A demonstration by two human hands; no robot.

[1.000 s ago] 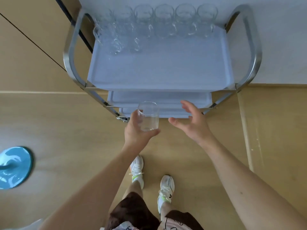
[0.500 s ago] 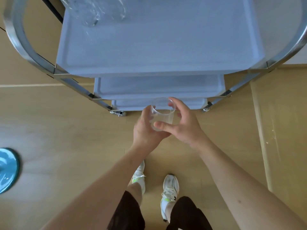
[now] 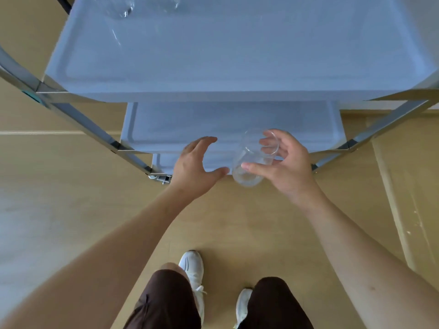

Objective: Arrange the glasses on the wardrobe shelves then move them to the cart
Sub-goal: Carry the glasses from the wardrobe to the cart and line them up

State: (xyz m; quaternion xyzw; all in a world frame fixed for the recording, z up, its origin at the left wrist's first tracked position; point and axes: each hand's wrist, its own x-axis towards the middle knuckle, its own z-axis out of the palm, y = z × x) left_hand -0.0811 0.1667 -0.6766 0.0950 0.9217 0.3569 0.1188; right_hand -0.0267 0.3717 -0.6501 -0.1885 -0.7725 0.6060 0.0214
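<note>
Two hands are showing in front of me, apart from each other. My right hand (image 3: 285,165) is holding a clear glass (image 3: 253,160), thumb lying across its near side and fingers curling round the far side; the glass is tilting, its mouth leaning up and to the right. My left hand (image 3: 194,167) is hanging just beside it with fingers spread and holding nothing, thumb tip almost reaching the glass base. The glass is hovering in front of the cart (image 3: 213,62), level with the near edges of its middle and lower trays. More glasses (image 3: 118,7) are standing at the far left of the top tray, mostly cropped.
</note>
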